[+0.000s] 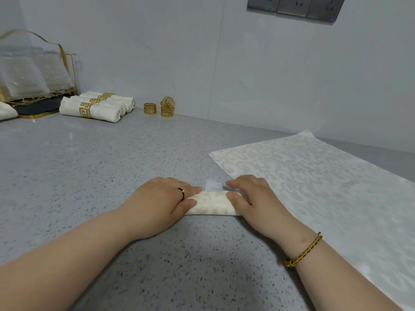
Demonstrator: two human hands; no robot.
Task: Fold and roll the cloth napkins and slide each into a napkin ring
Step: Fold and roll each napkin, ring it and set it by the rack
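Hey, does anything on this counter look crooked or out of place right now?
Only slightly: by the wall, a tilted ring rests on top of a second ring, while a third ring stands alone beside them. The napkin roll held by the left hand and right hand looks even.

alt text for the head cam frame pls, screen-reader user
The left hand and right hand hold a rolled napkin on a grey speckled counter, with a flat napkin spread to its right. Far left lie three finished rolls in gold rings; beside them stand three loose rings, two stacked.
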